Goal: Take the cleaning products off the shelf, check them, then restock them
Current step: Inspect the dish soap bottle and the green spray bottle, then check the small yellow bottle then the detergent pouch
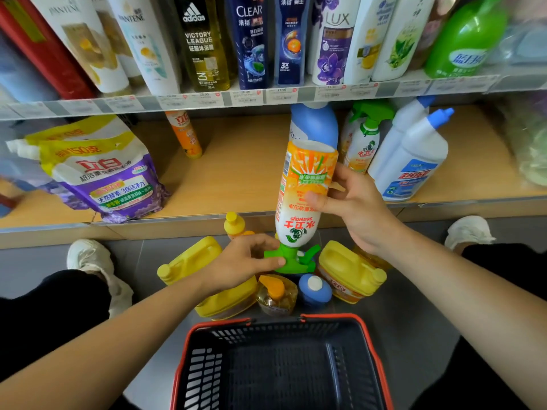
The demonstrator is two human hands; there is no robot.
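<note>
Holds spray bottle [305,187] upside down before the lower shelf [236,173], base at 12 o'clock, green trigger head [291,258] at 6. Pinches that head with left hand [239,264], thumb and fingers curled on it from 9 o'clock. Wraps right hand [358,208] round the label from 3 o'clock, thumb across the front, fingers behind. Farther down at 6 o'clock, on the floor: yellow jugs [349,270], basket [281,365].
</note>
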